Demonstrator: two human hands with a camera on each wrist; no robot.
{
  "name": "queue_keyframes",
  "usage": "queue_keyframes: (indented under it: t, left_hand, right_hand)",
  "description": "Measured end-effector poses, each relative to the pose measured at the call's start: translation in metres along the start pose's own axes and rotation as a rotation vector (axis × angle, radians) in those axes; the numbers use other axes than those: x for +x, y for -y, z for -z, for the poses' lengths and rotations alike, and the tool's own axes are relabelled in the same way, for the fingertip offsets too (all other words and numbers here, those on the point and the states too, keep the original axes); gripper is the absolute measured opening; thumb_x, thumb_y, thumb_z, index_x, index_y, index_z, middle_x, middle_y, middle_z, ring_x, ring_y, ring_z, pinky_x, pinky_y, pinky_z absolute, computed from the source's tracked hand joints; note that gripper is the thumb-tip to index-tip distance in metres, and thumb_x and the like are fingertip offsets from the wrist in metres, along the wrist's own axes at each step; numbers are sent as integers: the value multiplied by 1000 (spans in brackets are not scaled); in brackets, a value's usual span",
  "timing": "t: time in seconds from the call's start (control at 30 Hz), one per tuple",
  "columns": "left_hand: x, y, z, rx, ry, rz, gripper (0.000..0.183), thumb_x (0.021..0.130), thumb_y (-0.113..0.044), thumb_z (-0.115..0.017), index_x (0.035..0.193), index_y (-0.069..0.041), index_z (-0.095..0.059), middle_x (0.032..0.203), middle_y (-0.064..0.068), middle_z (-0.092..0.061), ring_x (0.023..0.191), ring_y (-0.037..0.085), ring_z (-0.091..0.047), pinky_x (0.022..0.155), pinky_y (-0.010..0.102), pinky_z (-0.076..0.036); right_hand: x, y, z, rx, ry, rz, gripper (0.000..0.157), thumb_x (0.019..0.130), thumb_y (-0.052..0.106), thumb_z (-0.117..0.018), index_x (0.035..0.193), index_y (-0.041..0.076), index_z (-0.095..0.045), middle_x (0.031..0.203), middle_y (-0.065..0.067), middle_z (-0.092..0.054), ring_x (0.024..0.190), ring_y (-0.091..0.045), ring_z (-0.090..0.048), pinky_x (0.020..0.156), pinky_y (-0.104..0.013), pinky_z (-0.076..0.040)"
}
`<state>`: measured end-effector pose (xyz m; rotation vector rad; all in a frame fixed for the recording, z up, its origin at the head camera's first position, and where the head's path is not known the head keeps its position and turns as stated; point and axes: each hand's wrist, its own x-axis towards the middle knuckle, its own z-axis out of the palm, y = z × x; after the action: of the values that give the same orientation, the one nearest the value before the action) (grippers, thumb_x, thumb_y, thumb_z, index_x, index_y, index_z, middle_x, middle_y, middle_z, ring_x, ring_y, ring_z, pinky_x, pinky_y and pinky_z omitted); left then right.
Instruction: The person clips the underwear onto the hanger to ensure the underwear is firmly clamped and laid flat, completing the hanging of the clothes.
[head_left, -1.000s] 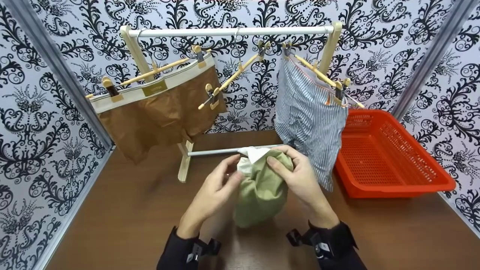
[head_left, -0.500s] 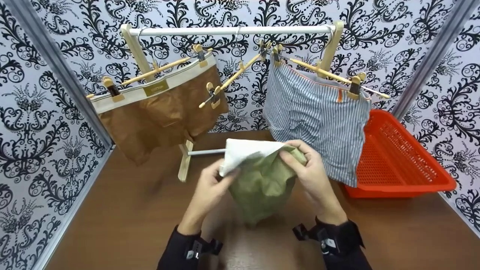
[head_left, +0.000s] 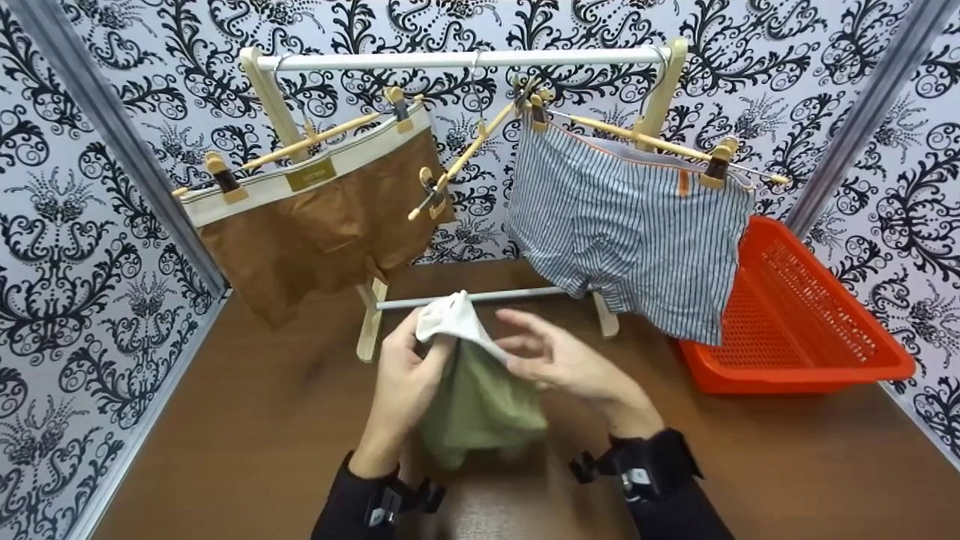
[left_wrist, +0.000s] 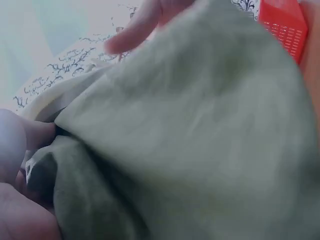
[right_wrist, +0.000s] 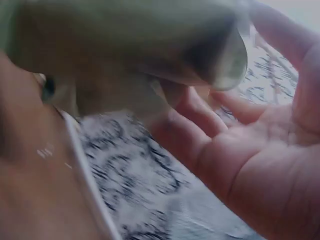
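Note:
My left hand (head_left: 405,379) pinches the white waistband (head_left: 452,319) of a pair of green boxer shorts (head_left: 491,405), which hangs down over the table in the head view. The right hand (head_left: 574,371) is beside the waistband's right end, its fingers spread and loosely bent. In the right wrist view these fingers (right_wrist: 195,117) are close to the cloth without gripping it. Green fabric (left_wrist: 200,135) fills much of the left wrist view, with the left fingers and thumb on its bunched edge. The lower part of the shorts is blurred.
A rack with a white top bar (head_left: 450,61) stands behind. Brown boxer shorts (head_left: 330,232) hang clipped at left, striped ones (head_left: 630,225) at right. Between them is a bare clip hanger (head_left: 474,150). A red basket (head_left: 817,379) stands at the right on the brown table (head_left: 247,435).
The left hand has kept hold of the waistband while the green shorts moved left. My right hand has let go of its side. The striped shorts have swung round to face forward.

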<state>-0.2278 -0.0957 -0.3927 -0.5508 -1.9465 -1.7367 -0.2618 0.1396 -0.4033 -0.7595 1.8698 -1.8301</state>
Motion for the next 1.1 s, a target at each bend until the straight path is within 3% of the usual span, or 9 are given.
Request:
queue_keyframes:
  t: [0.1,0.17,0.4,0.63,0.8,0.9,1.03,1.1]
  left_hand:
    - [-1,-2,1,16,33,-15,23,95,2,-66,117,-4,-70,111,1,-72,105,19,-66,95,35,-52]
    - [-1,-3,1,26,45,-24,23,94,3,-66,115,-5,-70,108,-1,-72,103,19,-66,93,34,-52]
    - [-1,-6,1,26,-14,-82,24,93,4,-68,116,-4,-70,110,2,-72,105,19,-66,94,34,-52]
    - [-2,-9,3,11,-70,-130,28,90,10,-66,116,1,-67,111,5,-71,106,21,-65,96,34,-50]
    - [-3,-9,3,-14,-55,-156,30,88,15,-64,115,2,-66,111,7,-70,104,22,-64,95,34,-51]
    - [-4,-10,2,-53,-52,-146,31,89,15,-63,116,2,-66,111,7,-70,104,23,-64,94,34,-51]
    - [-4,-10,3,-70,-61,-133,30,90,14,-64,117,2,-66,112,8,-69,105,23,-64,94,34,-51]
    - [-3,-9,4,-54,-67,-143,29,90,14,-63,116,3,-65,112,8,-69,105,22,-64,94,33,-51]
  right_hand:
    - [7,-7,-7,76,5,-103,81,96,27,-72,158,2,-26,123,-14,-62,73,-10,-57,59,-18,-46]
    - [9,-9,-9,90,1,-129,79,96,26,-72,155,-3,-29,114,-10,-65,70,-7,-56,56,-16,-44]
    - [8,-7,-11,58,45,-109,70,92,25,-78,144,-11,-46,106,-8,-70,73,-5,-59,54,-15,-43]
    - [11,-14,-12,-18,83,-89,62,99,25,-69,144,-10,-45,95,-2,-57,61,-5,-43,56,-19,-35]
    - [13,-21,-17,85,108,-127,51,98,42,-67,117,-4,-61,82,4,-50,59,-7,-38,57,-20,-31]
    - [16,-24,-23,112,137,-133,34,99,39,-66,97,5,-63,74,6,-46,58,-8,-37,56,-21,-31]
    - [16,-25,-26,90,127,-102,18,99,24,-68,94,7,-68,70,6,-46,59,-8,-39,55,-21,-32]
    - [15,-24,-24,103,105,-85,15,96,19,-72,98,4,-71,73,4,-54,63,-7,-47,58,-19,-40]
